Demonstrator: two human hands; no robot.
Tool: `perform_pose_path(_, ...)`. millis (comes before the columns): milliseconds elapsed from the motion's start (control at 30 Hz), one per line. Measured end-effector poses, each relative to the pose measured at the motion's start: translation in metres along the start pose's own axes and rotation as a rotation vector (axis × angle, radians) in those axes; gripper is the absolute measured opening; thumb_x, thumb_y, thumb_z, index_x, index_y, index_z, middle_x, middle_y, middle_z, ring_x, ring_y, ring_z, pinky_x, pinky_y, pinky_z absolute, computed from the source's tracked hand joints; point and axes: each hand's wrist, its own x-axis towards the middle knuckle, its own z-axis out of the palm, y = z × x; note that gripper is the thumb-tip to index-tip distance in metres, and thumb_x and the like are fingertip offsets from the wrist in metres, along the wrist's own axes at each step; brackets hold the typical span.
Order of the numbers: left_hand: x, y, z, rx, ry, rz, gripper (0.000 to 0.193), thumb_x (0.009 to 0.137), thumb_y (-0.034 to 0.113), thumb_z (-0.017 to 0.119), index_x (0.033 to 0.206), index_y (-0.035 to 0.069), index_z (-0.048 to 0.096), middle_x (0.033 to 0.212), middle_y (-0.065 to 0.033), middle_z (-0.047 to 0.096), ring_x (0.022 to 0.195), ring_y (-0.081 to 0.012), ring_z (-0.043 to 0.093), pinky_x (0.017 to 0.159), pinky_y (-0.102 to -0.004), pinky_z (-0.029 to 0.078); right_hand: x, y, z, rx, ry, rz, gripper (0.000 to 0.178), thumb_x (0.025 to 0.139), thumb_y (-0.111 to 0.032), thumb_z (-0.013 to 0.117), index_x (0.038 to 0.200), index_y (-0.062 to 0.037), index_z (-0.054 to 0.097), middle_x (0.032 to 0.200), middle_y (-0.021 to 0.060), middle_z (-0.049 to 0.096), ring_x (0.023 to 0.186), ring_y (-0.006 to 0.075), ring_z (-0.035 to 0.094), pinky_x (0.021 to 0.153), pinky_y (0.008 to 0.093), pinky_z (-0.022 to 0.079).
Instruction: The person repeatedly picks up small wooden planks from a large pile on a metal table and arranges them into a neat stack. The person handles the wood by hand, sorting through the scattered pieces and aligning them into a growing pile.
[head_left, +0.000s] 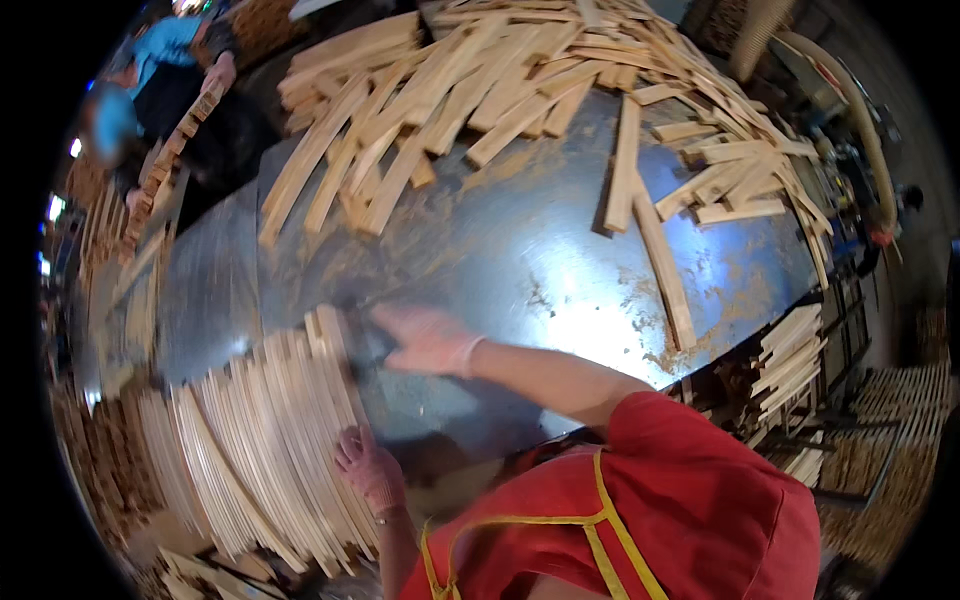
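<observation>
A row of long, pale wooden strips point(265, 420) stands packed side by side at the left, reaching over the near edge of the metal table. My left hand point(370, 470), in a thin pinkish glove, lies against the rightmost strips near their lower part, its fingers spread. Just right of the row's far end, my right hand point(425, 338) hovers over the table in a similar glove. It is blurred by motion, but its fingers stretch toward the strips with the thumb apart, and no thing shows in it.
Across the far side of the metal table point(480, 265) spreads a loose heap of wooden strips point(450, 90). Two longer strips point(660, 260) point toward me at the right. A co-worker in blue point(165, 60) holds a row of wood pieces point(170, 160) at the far left. More strips are stacked point(790, 360) right of the table.
</observation>
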Motion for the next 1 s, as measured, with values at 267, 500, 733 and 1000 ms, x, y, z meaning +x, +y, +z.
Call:
perform_pose_path(267, 0.001, 0.141, -0.003, -0.140, -0.018, 0.269, 0.066, 0.087, 0.027, 0.075, 0.149, 0.011, 0.060, 0.158, -0.0218, 0.052, 0.146, -0.0456, 0.047, 0.118, -0.0600, 0.039, -0.142, 0.278, -0.219, -0.837, 0.890, 0.813, 0.073, 0.083, -0.046, 0.075, 0.138, -0.0047, 0.053, 0.139, 0.0290, 0.058, 0.124, 0.0506, 0.061, 0.106, 0.0553, 0.051)
perform_pose_path(500, 0.024, 0.290, 0.013, -0.413, -0.098, 0.404, 0.083, 0.078, 0.040, 0.084, 0.150, 0.009, 0.056, 0.154, -0.0259, 0.053, 0.140, -0.0458, 0.052, 0.113, -0.0551, 0.046, -0.234, 0.153, -0.140, -0.191, 0.281, 0.551, 0.060, 0.088, -0.036, 0.072, 0.138, -0.0055, 0.057, 0.128, 0.0256, 0.062, 0.121, 0.0469, 0.063, 0.106, 0.0561, 0.052)
perform_pose_path(733, 0.066, 0.342, 0.011, -0.326, -0.266, 0.099, 0.099, 0.076, 0.041, 0.090, 0.158, 0.006, 0.046, 0.154, -0.0230, 0.053, 0.132, -0.0441, 0.061, 0.107, -0.0486, 0.054, -0.280, 0.247, -0.256, -0.512, 0.568, 0.947, 0.064, 0.079, -0.037, 0.084, 0.129, -0.0047, 0.059, 0.119, 0.0219, 0.062, 0.115, 0.0420, 0.062, 0.099, 0.0537, 0.052)
perform_pose_path(1000, 0.055, 0.282, 0.010, -1.793, -0.943, -0.258, 0.048, 0.102, 0.012, 0.059, 0.148, -0.001, 0.058, 0.123, -0.0114, 0.073, 0.115, -0.0272, 0.071, 0.100, -0.0446, 0.059, -0.249, 0.227, -0.153, 1.823, 0.314, 0.602, 0.054, 0.088, -0.006, 0.066, 0.140, 0.0066, 0.061, 0.130, 0.0202, 0.072, 0.116, 0.0369, 0.071, 0.108, 0.0497, 0.057)
